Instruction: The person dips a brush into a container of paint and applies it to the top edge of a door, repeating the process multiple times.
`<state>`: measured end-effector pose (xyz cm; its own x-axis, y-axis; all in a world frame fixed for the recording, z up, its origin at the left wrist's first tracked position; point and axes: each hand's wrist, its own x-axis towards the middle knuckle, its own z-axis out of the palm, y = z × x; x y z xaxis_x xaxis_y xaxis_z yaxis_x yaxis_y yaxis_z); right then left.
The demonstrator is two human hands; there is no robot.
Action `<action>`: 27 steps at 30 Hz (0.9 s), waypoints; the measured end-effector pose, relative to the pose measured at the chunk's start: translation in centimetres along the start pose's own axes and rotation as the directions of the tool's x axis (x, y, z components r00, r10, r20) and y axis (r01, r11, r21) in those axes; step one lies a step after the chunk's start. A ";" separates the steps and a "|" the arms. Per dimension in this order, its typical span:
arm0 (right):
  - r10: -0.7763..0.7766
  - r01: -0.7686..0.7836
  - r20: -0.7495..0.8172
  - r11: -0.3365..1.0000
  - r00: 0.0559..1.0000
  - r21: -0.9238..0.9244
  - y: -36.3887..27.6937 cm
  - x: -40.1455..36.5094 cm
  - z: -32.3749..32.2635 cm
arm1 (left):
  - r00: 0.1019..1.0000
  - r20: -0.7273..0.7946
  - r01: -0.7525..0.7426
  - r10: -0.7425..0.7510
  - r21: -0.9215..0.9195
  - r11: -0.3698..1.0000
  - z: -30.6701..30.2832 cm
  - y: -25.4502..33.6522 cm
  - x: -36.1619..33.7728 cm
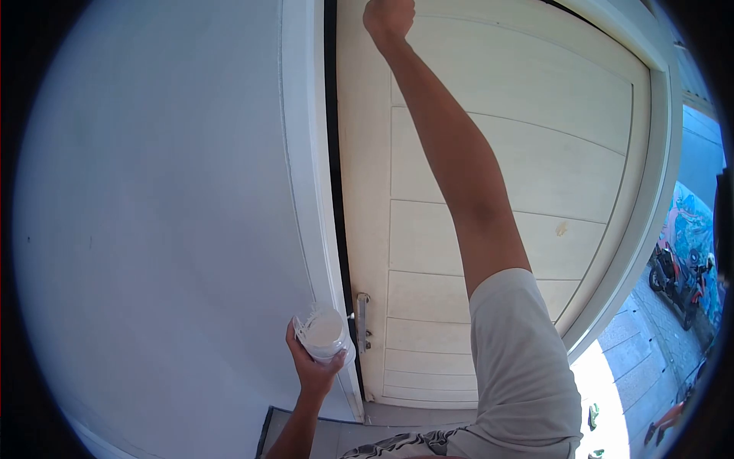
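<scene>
My left hand [312, 376] is wrapped round a white plastic tub [336, 353] with cream-coloured paint [325, 327] in it, low down beside the door frame. White smears mark the tub's rim on the left. High up, my right arm reaches to the top of the view, where my right hand [390, 18] is closed in a fist in front of the cream panelled door [436, 237]. Whatever that fist holds, if anything, is hidden or cut off by the upper edge. The metal door handle [362, 321] is just right of the tub.
A pale wall [168, 191] fills the left, bordered by the white door frame [310, 153]. On the right lies a sunlit paved lane [634, 352] with a motorbike [673, 279] by a painted mural [692, 218]. Green footwear [593, 415] lies at lower right.
</scene>
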<state>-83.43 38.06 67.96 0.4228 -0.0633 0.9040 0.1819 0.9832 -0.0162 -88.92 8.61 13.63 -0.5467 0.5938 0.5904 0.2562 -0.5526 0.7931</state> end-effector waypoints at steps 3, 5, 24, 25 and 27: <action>-0.101 0.101 0.004 0.993 0.995 -0.066 4.4 3.9 -4.5 | 1.000 -0.005 0.020 -0.020 0.027 0.999 0.7 0.1 -0.1; -0.096 0.098 0.026 0.988 0.995 -0.121 5.8 6.0 -9.4 | 1.000 -0.006 0.016 -0.016 0.044 0.999 1.5 0.3 -0.1; 0.044 -0.087 -0.390 0.992 0.920 -0.091 15.7 11.8 -22.8 | 1.000 0.018 0.012 -0.011 -0.047 0.999 12.8 -0.2 0.4; -0.028 -0.005 -0.344 0.996 0.939 -0.094 14.4 10.4 -21.2 | 1.000 0.020 0.018 -0.017 -0.053 0.998 13.5 0.0 0.2; -0.075 0.059 -0.174 0.994 0.982 -0.094 13.1 8.0 -19.2 | 0.999 0.033 0.010 -0.009 -0.030 1.000 15.0 0.1 -0.1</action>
<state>-60.67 47.17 66.78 0.5563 -0.1655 0.8144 0.2891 0.9573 -0.0029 -76.87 17.21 15.93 -0.5221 0.6177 0.5881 0.2270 -0.5639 0.7940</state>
